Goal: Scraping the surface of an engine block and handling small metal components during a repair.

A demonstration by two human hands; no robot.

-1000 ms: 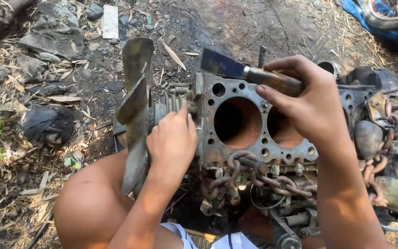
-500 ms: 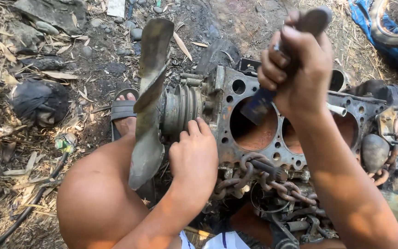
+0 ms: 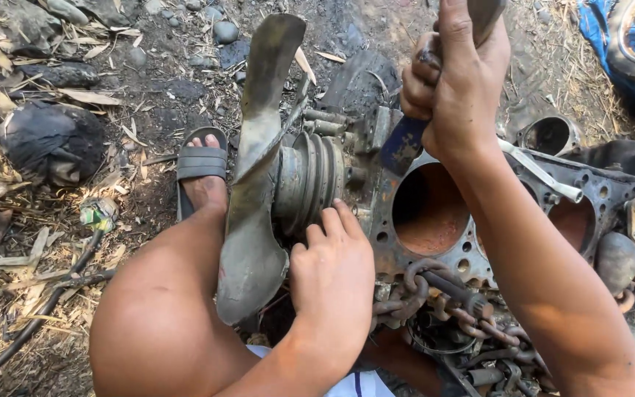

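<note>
Scraping step: your right hand [image 3: 453,81] fists scraper [image 3: 404,143] at engine block [image 3: 435,213] deck; left hand [image 3: 332,276] flat, braces block. Next: firm, shallow-angle stroke.

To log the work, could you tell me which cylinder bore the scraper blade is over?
The rusty bore nearest the fan; the other bore lies beyond the right forearm.

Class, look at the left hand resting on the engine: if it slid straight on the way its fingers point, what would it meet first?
Probably the grooved pulley: the left hand points up the picture toward it, fingertips nearly there. Depth is uncertain.
</note>
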